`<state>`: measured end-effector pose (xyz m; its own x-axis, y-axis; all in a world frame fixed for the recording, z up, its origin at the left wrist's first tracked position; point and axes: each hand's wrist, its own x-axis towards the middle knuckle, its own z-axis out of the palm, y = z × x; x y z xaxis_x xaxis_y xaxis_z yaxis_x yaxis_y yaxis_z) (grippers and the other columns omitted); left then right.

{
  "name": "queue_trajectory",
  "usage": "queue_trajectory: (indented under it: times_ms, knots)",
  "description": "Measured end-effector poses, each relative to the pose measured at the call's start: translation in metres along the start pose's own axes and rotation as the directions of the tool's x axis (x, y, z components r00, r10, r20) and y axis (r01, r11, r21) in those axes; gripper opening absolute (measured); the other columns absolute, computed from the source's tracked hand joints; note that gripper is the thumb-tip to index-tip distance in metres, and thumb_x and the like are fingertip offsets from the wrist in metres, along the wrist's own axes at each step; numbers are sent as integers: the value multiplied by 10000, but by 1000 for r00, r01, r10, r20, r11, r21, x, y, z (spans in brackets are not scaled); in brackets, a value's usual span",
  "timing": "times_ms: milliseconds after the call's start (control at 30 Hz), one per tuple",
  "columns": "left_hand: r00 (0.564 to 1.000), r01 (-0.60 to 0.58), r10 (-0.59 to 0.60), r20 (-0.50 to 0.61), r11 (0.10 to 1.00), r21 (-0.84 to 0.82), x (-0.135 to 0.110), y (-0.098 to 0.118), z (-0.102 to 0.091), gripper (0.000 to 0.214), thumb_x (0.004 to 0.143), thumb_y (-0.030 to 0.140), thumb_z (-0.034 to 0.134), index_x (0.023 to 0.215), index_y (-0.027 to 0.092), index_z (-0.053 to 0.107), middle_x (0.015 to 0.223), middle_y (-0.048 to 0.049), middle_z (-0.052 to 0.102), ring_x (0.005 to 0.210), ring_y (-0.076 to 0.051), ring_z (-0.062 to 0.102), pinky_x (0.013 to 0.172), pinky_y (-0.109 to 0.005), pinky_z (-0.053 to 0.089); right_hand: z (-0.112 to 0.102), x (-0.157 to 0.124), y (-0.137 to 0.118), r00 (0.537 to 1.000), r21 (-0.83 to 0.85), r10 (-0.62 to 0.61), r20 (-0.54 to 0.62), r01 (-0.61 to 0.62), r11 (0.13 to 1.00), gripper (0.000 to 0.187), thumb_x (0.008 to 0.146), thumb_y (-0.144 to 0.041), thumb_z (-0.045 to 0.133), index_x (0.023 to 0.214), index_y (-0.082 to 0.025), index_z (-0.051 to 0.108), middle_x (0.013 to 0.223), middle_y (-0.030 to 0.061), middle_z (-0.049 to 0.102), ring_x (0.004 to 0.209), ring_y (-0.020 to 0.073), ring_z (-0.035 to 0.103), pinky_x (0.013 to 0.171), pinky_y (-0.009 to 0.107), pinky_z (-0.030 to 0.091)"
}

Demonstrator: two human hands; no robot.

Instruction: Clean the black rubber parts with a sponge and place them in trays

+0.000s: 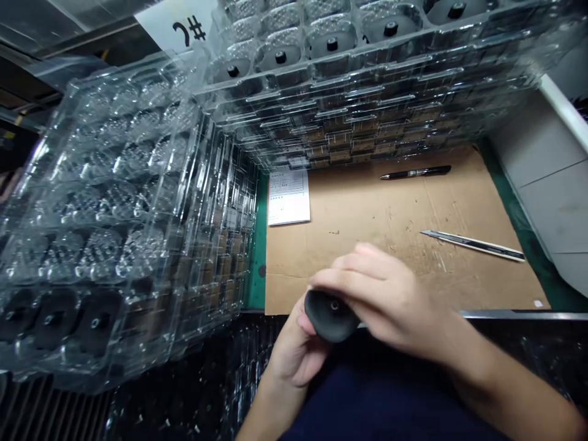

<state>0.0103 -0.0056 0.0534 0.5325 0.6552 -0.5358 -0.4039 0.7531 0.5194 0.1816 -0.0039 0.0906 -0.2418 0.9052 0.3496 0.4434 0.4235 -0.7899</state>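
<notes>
Both of my hands hold one round black rubber part (pixel 329 316) with a small centre hole, just in front of the table's near edge. My left hand (pixel 294 352) cups it from below, fingers curled around its side. My right hand (pixel 388 300) lies over the top, fingers closed on its upper rim. A stack of clear plastic trays (pixel 114 202) stands at the left, with a few black parts in its nearest row. A second tray stack (pixel 367 92) stands at the back, its top tray holding similar black parts.
A brown cardboard sheet (pixel 395 239) covers the green table. On it lie a black pen (pixel 416 173), a utility knife (pixel 473 245) and a white printed slip (pixel 288 197). A grey-white box (pixel 546 177) stands at the right edge.
</notes>
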Motion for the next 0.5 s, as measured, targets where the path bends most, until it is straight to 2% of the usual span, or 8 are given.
queue_trajectory:
  times_ms: [67, 167, 233, 300, 400, 433, 500]
  knots:
    - [999, 13, -11, 49, 999, -42, -4, 4, -2, 614, 596, 489, 747, 1126, 212, 606, 1167, -74, 576, 982, -229, 591, 896, -322, 460, -3, -13, 12, 992, 31, 126, -16, -125, 992, 238, 884, -118, 468, 1075, -167, 601, 964, 29, 638, 834, 117, 525, 760, 265, 423]
    - [994, 23, -12, 108, 994, -104, -9, 12, -4, 653, 611, 448, 751, 1212, 289, 552, 1406, -92, 390, 1075, -272, 570, 921, -328, 451, 0, -41, 31, 934, 89, 357, -20, -354, 931, 216, 875, -181, 514, 1052, -242, 622, 948, 5, 642, 838, 107, 565, 733, 230, 445]
    - [992, 28, -12, 128, 992, -124, -9, 15, -4, 640, 624, 437, 745, 1216, 292, 550, 1429, -102, 361, 1099, -274, 560, 920, -312, 454, 6, -56, 40, 890, 109, 457, 7, -455, 884, 201, 874, -227, 519, 1038, -259, 631, 950, 3, 641, 839, 108, 585, 715, 219, 456]
    - [989, 30, -9, 147, 990, -139, -7, 16, -2, 623, 638, 437, 737, 1214, 287, 553, 1393, -109, 416, 1096, -266, 565, 916, -301, 457, 8, -63, 42, 858, 90, 514, 12, -513, 854, 200, 878, -243, 511, 1034, -265, 634, 951, -3, 642, 835, 106, 595, 702, 212, 457]
    - [988, 18, 1, 153, 992, -124, -5, 13, 5, 604, 633, 460, 736, 1188, 285, 573, 1271, -85, 544, 1075, -265, 578, 898, -310, 472, 1, -51, 26, 848, 23, 516, -119, -518, 855, 208, 864, -222, 534, 1044, -269, 629, 977, -14, 641, 856, 102, 589, 713, 212, 444]
    - [990, 9, 5, 139, 995, -97, -5, 12, 7, 606, 627, 485, 730, 1179, 288, 579, 1222, -69, 578, 1058, -267, 586, 881, -323, 485, -3, -43, 17, 863, -8, 469, -188, -478, 878, 226, 856, -201, 547, 1059, -263, 624, 998, -14, 639, 873, 103, 583, 736, 219, 437]
    - [996, -8, 11, 92, 1000, -29, -4, 10, 11, 629, 604, 538, 723, 1164, 284, 591, 1145, -46, 614, 1047, -274, 583, 881, -354, 490, -7, -23, -1, 925, -79, 281, -257, -310, 947, 267, 848, -154, 549, 1097, -234, 607, 1026, -7, 640, 880, 109, 567, 783, 249, 418]
